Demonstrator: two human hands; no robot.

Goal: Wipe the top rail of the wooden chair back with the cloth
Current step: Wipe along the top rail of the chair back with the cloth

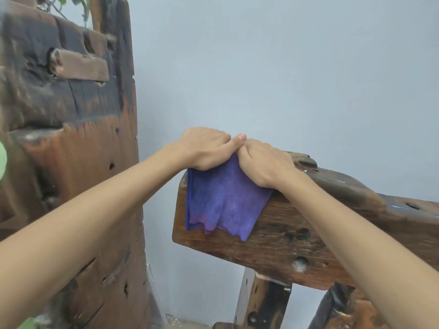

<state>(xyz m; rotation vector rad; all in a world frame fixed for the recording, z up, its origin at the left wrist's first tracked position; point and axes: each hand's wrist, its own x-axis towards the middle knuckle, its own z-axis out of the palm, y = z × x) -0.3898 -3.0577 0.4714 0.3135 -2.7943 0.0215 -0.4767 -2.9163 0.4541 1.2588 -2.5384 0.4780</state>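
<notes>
Far left, a tall slab of weathered dark wood [78, 143] stands against the pale wall [285, 67], with green leaves [82, 3] showing above it.

Your left hand [204, 149] lies palm down on the left end of the chair's top rail [332, 186], fingers curled over the far edge and clamped on the upper hem of the cloth [223, 203]. The cloth is purple-blue, soft and nappy, with a pinker patch near its lower edge. It is draped over the rail end and hangs down the near face, its long axis running top to bottom and its ragged lower hem pointing down towards you.

Your right hand [263, 162] sits just beside the left, thumbs touching, also gripping the cloth's top edge and pressing it onto the rail. Most of the cloth hangs below and between the two hands.

The rail is a thick, worn brown beam with dark knots and holes, its long axis running from the cloth end away to the right, rising slightly in the middle. A wooden post [263, 302] supports it underneath.
</notes>
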